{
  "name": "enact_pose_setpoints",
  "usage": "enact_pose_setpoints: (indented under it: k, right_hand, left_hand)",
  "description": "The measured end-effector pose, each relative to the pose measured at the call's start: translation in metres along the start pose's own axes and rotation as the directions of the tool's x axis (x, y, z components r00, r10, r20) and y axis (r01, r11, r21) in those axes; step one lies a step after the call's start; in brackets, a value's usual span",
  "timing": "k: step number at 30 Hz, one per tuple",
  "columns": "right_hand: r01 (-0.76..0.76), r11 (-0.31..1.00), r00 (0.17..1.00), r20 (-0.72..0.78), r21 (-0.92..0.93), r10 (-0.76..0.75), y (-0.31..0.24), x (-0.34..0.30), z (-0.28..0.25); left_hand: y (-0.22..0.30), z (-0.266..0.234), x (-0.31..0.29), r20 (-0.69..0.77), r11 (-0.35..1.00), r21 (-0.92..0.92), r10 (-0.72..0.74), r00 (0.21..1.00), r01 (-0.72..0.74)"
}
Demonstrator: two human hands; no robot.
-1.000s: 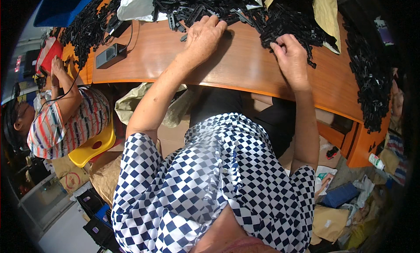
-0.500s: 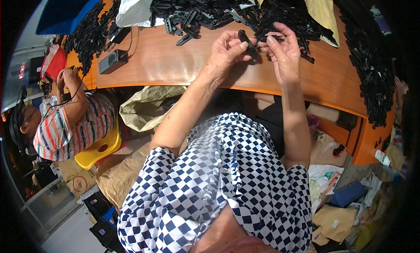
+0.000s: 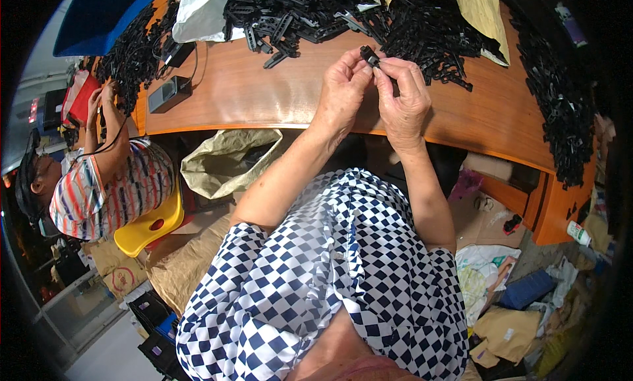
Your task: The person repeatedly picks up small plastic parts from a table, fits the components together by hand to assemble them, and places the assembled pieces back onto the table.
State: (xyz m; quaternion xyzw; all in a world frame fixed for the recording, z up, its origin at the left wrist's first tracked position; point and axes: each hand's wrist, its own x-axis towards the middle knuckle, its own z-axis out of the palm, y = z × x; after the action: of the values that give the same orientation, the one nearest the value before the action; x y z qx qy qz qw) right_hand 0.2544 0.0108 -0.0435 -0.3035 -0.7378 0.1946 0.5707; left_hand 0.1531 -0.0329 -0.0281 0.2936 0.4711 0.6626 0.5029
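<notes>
Over the wooden table, my left hand (image 3: pixel 344 91) is closed on a small black plastic part (image 3: pixel 370 55) whose top end sticks up past the fingertips. My right hand (image 3: pixel 403 101) meets it from the other side, thumb and fingers pinched against the same part. Fingers cover most of its lower length, so its full shape is hidden. Beyond my hands lies a heap of long black plastic pieces (image 3: pixel 283 25), and another pile of black pieces (image 3: pixel 428 45) spreads behind my right hand.
A small grey box-shaped device (image 3: pixel 170 94) with a cable stands on the table (image 3: pixel 250 97). More black parts lie along the right end (image 3: pixel 557 111). An open woven sack (image 3: pixel 227 167) sits below the table edge. At left, another person (image 3: pixel 112 183) sits beside a yellow stool (image 3: pixel 153 226).
My right hand has moved left and closed in on the part in my left hand; the two hands now touch. The other person's hands have risen slightly.
</notes>
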Motion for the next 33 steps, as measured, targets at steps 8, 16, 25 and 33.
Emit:
enact_pose_setpoints:
  k: [8, 16, 25, 33]
  right_hand:
    - [0.083, 0.994, 0.996, 0.016, -0.068, -0.082, 0.006, -0.005, -0.002]
    - [0.213, 0.969, 0.976, 0.075, -0.126, -0.205, 0.012, -0.013, 0.001]
    - [-0.147, 0.989, 0.979, 0.139, -0.017, 0.148, -0.009, -0.009, -0.009]
    - [-0.619, 0.752, 0.745, 0.474, 0.227, 0.470, -0.016, -0.008, -0.004]
  left_hand:
    - [-0.004, 0.002, -0.004, 0.001, 0.985, -0.173, -0.024, 1.000, 0.024]
    - [-0.007, 0.002, -0.001, -0.072, 0.989, -0.102, -0.114, 0.991, 0.106]
    - [-0.010, -0.025, 0.005, 0.022, 0.990, -0.128, -0.054, 0.998, 0.056]
    - [0.004, -0.039, -0.002, 0.199, 0.997, -0.049, 0.061, 0.978, -0.053]
